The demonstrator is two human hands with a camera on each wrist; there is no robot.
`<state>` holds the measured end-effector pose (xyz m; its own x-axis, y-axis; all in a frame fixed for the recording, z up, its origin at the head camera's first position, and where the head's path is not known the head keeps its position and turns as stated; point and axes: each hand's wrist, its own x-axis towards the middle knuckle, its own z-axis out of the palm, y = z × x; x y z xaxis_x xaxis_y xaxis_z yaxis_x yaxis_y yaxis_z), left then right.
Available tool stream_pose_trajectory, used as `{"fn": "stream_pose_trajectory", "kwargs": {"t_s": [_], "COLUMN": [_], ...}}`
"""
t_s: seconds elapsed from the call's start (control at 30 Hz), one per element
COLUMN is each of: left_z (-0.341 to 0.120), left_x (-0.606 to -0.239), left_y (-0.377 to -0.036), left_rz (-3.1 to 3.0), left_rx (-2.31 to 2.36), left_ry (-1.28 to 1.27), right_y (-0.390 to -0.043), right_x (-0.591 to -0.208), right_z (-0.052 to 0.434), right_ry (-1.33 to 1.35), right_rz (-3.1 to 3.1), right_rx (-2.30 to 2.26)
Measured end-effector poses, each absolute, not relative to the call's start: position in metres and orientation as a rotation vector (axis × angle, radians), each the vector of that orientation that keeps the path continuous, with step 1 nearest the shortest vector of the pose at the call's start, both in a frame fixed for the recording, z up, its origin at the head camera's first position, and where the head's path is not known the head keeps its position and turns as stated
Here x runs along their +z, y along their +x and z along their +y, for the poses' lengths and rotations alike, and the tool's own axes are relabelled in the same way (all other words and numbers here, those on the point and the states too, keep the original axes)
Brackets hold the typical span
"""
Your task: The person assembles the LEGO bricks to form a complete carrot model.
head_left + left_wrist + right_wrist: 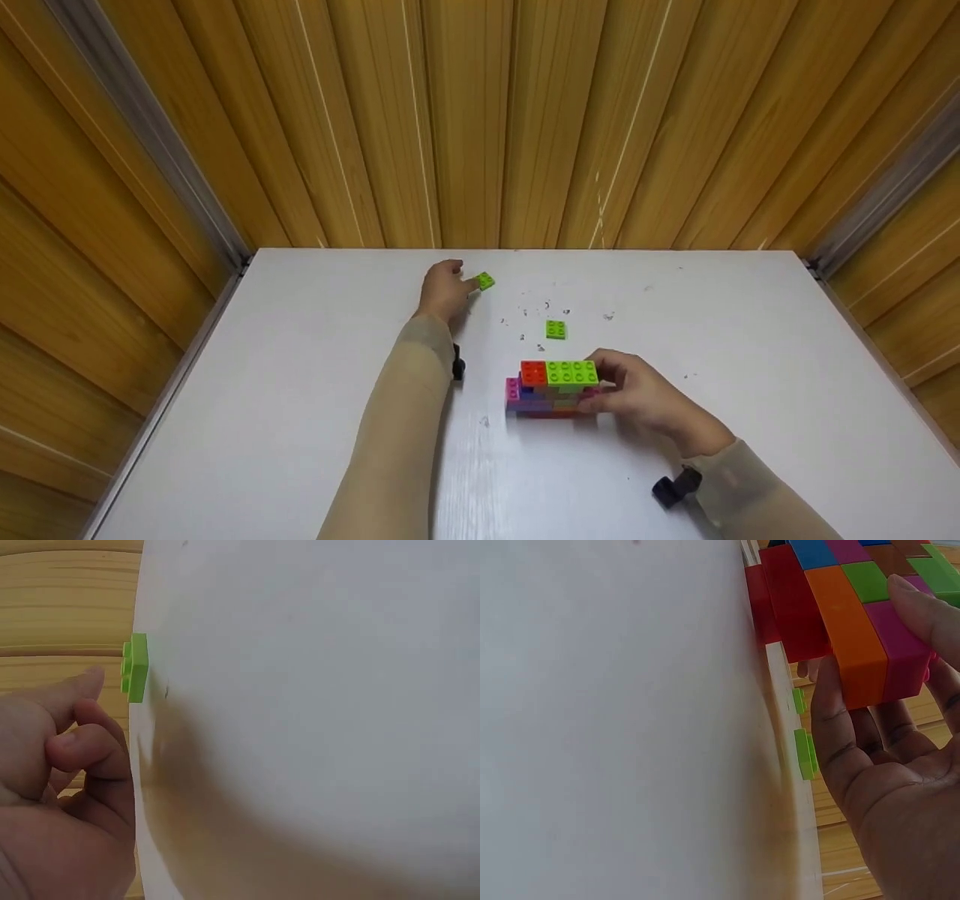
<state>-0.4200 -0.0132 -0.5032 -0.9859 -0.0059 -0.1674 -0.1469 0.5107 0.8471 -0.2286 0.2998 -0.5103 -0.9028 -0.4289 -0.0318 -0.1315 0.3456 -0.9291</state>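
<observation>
Right hand (637,397) grips the right end of the multicoloured brick stack (553,388), fingers curled round it, on the white surface (300,390). Left hand (444,291), far-left of the stack, fingers loosely curled, fingertips at a small green brick (485,281); contact likely, not certain. Second green brick (556,329) lies just beyond the stack.

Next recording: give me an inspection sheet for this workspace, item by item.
Surface: white table, small dark specks near its middle.
Job's things: multicoloured brick stack; far green brick by the left fingertips; near green brick lying loose behind the stack.
Clutter: nothing seen.
Grippers: left hand at the far green brick, contact unclear, fingers curled; right hand grips the stack's side.
Cables: nothing seen; black wrist mounts only.
Surroundings: wood-panel walls on three sides.
</observation>
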Motion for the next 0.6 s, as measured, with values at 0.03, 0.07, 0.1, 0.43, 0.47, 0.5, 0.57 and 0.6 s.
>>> {"fn": "stream_pose_trajectory", "kwargs": {"t_s": [0.03,0.07,0.1,0.43,0.47,0.5,0.57,0.6], "left_z": [-0.012,-0.01,-0.009,0.004,0.004,0.005,0.007,0.007], "left_x": [-0.503,-0.503,-0.503,-0.506,-0.507,-0.508,-0.509,-0.508], "left_y": [-0.421,-0.421,-0.421,-0.425,-0.425,-0.425,-0.426,-0.426], "left_rz": [2.605,2.606,2.608,2.623,2.627,2.63,2.643,2.647], "left_rx": [1.487,1.491,1.492,1.391,1.375,1.364,1.335,1.327], "left_ry": [-0.14,-0.142,-0.142,-0.1,-0.094,-0.089,-0.071,-0.066], "right_y": [-0.228,-0.228,-0.228,-0.227,-0.227,-0.227,-0.226,-0.226], "right_x": [-0.51,-0.51,-0.509,-0.508,-0.508,-0.508,-0.508,-0.508], "right_z": [0.3,0.3,0.3,0.298,0.298,0.298,0.299,0.299], "right_ry": [-0.503,-0.503,-0.502,-0.503,-0.5,-0.491,-0.479,-0.472], "right_rz": [2.342,2.343,2.346,2.325,2.325,2.326,2.327,2.327], "right_rx": [-1.575,-1.576,-1.575,-1.609,-1.608,-1.606,-1.605,-1.604]}}
